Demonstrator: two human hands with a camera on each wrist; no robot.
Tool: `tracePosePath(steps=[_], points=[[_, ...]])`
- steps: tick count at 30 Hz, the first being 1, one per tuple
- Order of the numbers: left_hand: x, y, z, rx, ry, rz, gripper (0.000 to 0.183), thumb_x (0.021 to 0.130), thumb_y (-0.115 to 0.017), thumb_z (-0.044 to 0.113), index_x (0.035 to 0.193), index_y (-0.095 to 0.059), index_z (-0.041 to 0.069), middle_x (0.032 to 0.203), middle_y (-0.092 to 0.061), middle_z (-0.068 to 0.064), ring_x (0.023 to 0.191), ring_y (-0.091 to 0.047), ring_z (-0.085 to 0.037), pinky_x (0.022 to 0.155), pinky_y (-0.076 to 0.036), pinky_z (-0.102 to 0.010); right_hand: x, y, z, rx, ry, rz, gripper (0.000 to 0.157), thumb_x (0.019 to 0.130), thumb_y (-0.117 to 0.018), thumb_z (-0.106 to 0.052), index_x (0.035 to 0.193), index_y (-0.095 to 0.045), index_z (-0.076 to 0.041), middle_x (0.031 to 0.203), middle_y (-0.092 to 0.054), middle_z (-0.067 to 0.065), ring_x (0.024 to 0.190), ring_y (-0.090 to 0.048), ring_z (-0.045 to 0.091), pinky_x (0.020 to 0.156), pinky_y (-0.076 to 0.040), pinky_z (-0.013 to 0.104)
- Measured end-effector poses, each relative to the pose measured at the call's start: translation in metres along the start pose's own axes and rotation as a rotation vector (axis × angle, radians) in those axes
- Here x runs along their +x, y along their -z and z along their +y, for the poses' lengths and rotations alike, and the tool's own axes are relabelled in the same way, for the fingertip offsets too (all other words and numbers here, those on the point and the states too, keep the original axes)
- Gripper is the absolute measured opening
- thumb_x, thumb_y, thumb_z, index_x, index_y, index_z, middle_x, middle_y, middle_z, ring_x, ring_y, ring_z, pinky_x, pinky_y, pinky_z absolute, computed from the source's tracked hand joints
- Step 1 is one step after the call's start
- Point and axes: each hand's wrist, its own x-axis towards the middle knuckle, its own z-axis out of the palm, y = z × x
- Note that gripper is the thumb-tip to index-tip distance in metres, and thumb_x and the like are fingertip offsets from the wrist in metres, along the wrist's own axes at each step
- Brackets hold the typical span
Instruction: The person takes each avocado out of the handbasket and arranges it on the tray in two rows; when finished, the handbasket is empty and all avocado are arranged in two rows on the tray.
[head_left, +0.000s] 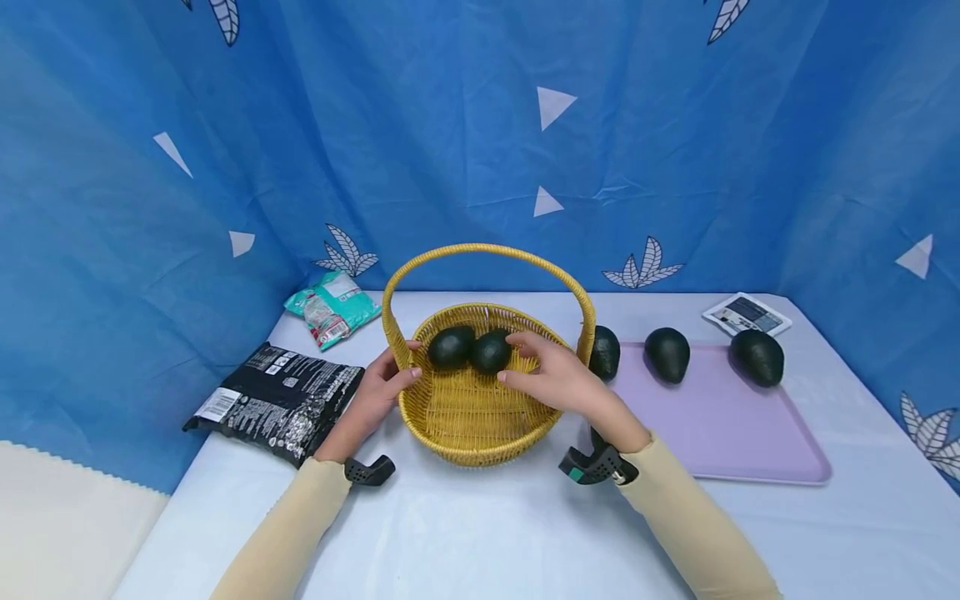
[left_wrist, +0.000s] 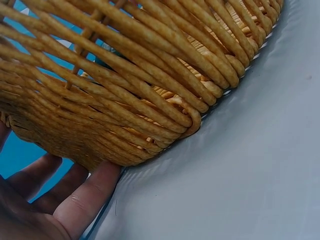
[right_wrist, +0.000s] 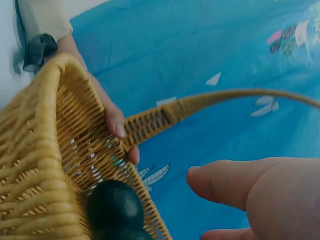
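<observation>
A yellow woven basket (head_left: 480, 454) with a tall arched handle (head_left: 480, 248) stands mid-table. Two dark green avocados lie side by side at its far wall, a left avocado (head_left: 451, 347) and a right avocado (head_left: 491, 352). My left hand (head_left: 378, 390) grips the basket's left side by the handle's base, and in the left wrist view its fingers (left_wrist: 82, 202) touch the weave from outside. Over the basket's right part reaches my right hand (head_left: 551, 375), thumb and fingers spread beside the right avocado. A gap shows between that hand and the dark avocado (right_wrist: 115, 207) in the right wrist view.
On the right lies a lilac tray (head_left: 720, 442) bearing avocados, among them a middle avocado (head_left: 667, 355) and a far-right avocado (head_left: 757, 358). Another avocado (head_left: 604, 353) sits between basket and tray. A white card (head_left: 747, 315) lies behind. Leftward are a black packet (head_left: 281, 400) and a teal packet (head_left: 333, 308).
</observation>
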Motion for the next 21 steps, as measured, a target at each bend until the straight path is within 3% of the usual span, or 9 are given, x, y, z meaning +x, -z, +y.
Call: tracePosePath(steps=[11,16,18,21], points=[[0.0,0.002,-0.001,-0.011,0.001,-0.002,0.049,0.099,-0.061,0.013,0.147,-0.049,0.012,0.14,-0.053,-0.021,0.11,-0.058,-0.013,0.084,-0.057,-0.022,0.028,-0.016,0.001,0.036,-0.114,-0.015,0.076,0.094,-0.067,-0.041,0.157,-0.036,-0.013,0.158,-0.043,0.022,0.144,-0.043,0.042,0.112,-0.041,0.061],[0.0,0.001,-0.001,-0.011,-0.004,-0.011,0.049,0.1,-0.06,0.014,0.148,-0.048,0.012,0.139,-0.053,-0.023,0.108,-0.059,-0.012,0.083,-0.058,-0.024,0.038,-0.025,0.005,0.109,-0.153,-0.016,0.08,0.093,-0.069,-0.039,0.159,-0.032,-0.014,0.163,-0.036,0.017,0.149,-0.036,0.04,0.117,-0.036,0.06],[0.0,0.001,-0.001,-0.01,-0.007,-0.013,0.049,0.1,-0.06,0.014,0.147,-0.048,0.012,0.138,-0.053,-0.024,0.107,-0.059,-0.012,0.082,-0.058,-0.024,0.041,-0.028,0.006,0.137,-0.171,-0.022,0.08,0.093,-0.069,-0.039,0.16,-0.031,-0.015,0.164,-0.035,0.016,0.147,-0.04,0.039,0.115,-0.039,0.058],[0.0,0.001,0.0,-0.003,-0.003,-0.011,0.049,0.1,-0.061,0.015,0.147,-0.049,0.013,0.139,-0.053,-0.024,0.108,-0.058,-0.014,0.082,-0.058,-0.024,0.044,-0.031,0.008,0.174,-0.192,-0.048,0.082,0.094,-0.069,-0.038,0.161,-0.028,-0.018,0.161,-0.038,0.018,0.115,-0.064,0.035,0.096,-0.053,0.049]])
